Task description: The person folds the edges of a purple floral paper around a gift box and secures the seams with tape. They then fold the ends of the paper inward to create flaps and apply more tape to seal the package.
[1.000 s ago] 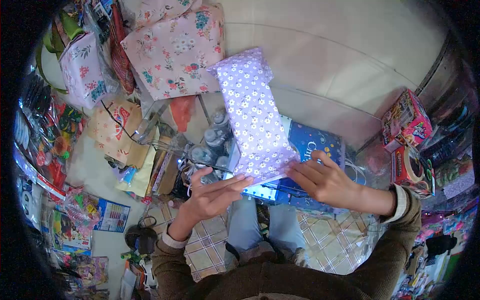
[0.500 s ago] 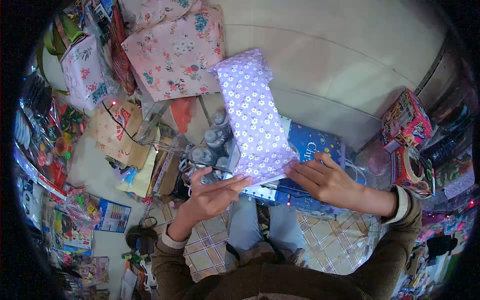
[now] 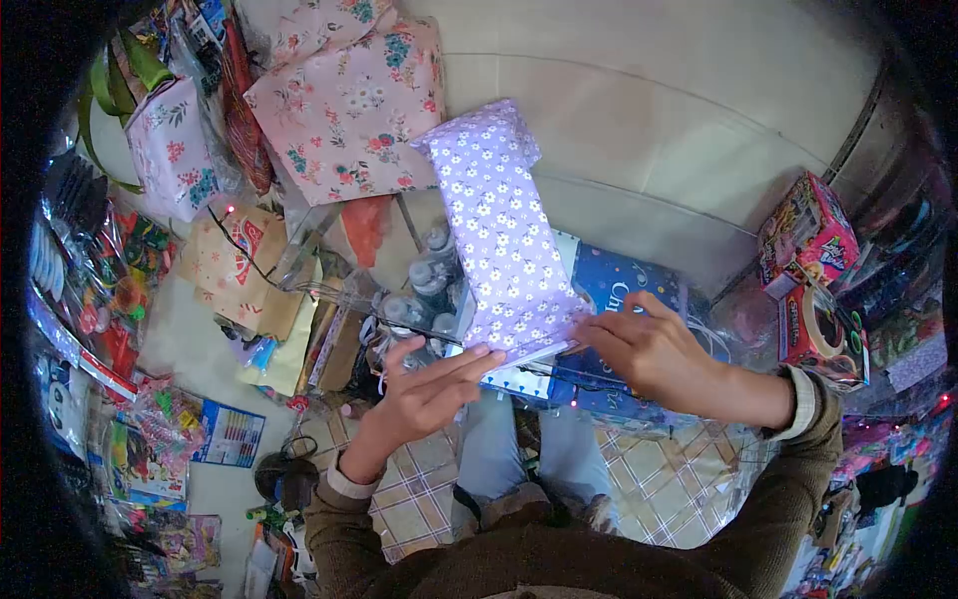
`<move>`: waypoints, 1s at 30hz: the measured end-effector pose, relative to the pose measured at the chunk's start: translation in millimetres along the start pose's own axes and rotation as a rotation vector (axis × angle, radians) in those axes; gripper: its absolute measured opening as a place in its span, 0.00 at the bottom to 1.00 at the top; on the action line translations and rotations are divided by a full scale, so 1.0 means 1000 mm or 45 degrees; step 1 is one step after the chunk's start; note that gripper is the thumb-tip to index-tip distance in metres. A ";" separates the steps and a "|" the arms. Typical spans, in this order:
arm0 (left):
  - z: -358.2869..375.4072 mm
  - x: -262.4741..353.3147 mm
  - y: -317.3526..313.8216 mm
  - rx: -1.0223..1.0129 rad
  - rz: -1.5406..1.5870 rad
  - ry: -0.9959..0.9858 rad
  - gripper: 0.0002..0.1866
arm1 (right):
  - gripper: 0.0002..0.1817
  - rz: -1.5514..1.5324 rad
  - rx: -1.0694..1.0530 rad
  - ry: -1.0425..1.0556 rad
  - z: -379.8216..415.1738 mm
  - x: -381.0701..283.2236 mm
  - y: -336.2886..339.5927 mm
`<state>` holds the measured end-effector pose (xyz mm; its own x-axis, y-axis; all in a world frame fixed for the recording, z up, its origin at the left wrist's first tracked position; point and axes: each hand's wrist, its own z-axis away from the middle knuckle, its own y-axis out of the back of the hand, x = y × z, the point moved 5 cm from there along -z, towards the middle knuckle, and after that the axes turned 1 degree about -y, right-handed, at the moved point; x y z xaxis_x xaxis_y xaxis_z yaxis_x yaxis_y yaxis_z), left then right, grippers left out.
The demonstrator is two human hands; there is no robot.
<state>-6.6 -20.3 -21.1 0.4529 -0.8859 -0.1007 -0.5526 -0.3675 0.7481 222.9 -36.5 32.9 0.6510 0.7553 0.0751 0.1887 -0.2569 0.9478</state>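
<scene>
A long package in purple paper with white daisies [image 3: 504,220] lies slanting over the things in front of me, its near end folded. My left hand [image 3: 424,394] presses its extended fingertips on the left part of that near edge, thumb raised apart. At the near right corner, my right hand [image 3: 649,354] pinches the paper between bent fingers. Beneath the package are a blue printed bag [image 3: 624,275] and a white sheet with small blue marks [image 3: 519,382].
Pink floral parcels [image 3: 349,110] lie at the back left. Capped plastic bottles [image 3: 431,280] and brown paper bags [image 3: 235,265] stand left of the package. At right, a colourful box [image 3: 806,235] is beside a tape roll [image 3: 826,324]. A dark wire crosses near my hands.
My right hand's fingers have curled more tightly at the package's near right corner. My left hand stays on the near edge, almost unmoved.
</scene>
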 end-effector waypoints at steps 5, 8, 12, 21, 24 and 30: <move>0.001 0.011 -0.005 0.091 -0.016 -0.026 0.09 | 0.18 0.207 0.206 0.195 -0.016 -0.031 -0.007; 0.001 0.016 -0.008 0.138 0.044 -0.049 0.08 | 0.16 0.265 0.224 0.276 -0.023 -0.042 -0.020; 0.010 0.006 -0.015 0.486 0.132 0.146 0.08 | 0.16 0.294 0.209 0.208 -0.028 -0.039 -0.012; 0.003 0.001 -0.016 0.319 0.175 0.573 0.18 | 0.12 -0.149 0.467 -0.059 -0.001 -0.008 0.014; -0.016 0.013 -0.024 0.240 0.327 0.510 0.24 | 0.11 -0.336 0.570 -0.294 0.010 0.003 0.023; -0.049 0.026 -0.033 0.227 0.487 0.463 0.36 | 0.11 -1.481 0.722 -0.848 0.031 0.018 0.000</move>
<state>57.2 -17.1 -16.0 0.3917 -0.8224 0.4127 -0.8204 -0.1091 0.5613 257.9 -41.5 24.2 0.1144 0.3247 -0.9389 0.9933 -0.0249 0.1124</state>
